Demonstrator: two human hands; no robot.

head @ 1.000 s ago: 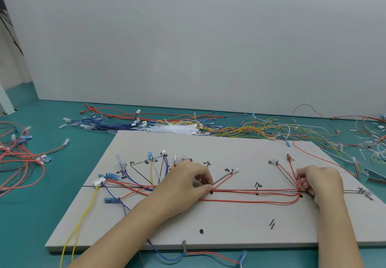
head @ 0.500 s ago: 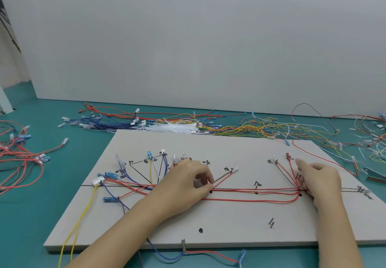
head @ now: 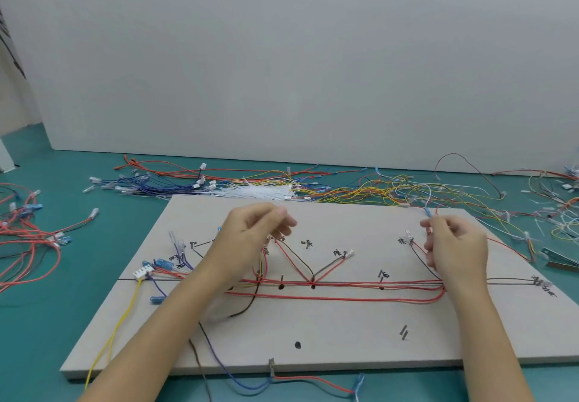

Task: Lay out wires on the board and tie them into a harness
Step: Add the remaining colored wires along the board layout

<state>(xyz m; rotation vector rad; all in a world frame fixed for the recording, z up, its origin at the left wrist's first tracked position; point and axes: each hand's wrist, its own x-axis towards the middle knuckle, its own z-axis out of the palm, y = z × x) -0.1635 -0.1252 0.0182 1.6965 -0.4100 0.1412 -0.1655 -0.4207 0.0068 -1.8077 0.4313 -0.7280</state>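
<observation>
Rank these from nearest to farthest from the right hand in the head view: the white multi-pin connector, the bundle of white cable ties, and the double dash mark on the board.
From the right hand:
1. Double dash mark, below it.
2. Bundle of white cable ties, behind the board.
3. White multi-pin connector, far left.

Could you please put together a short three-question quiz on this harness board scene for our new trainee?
1. True or false: the white connector lies at the board's right end.
2. Which colour makes up most of the long run of wires along the drawn line: A red, B green, C white?
3. What lies on the table just beyond the board's far edge, near its middle?

Key: 1 false, it lies at the left end. 2 A. 3 A bundle of white cable ties.
</observation>
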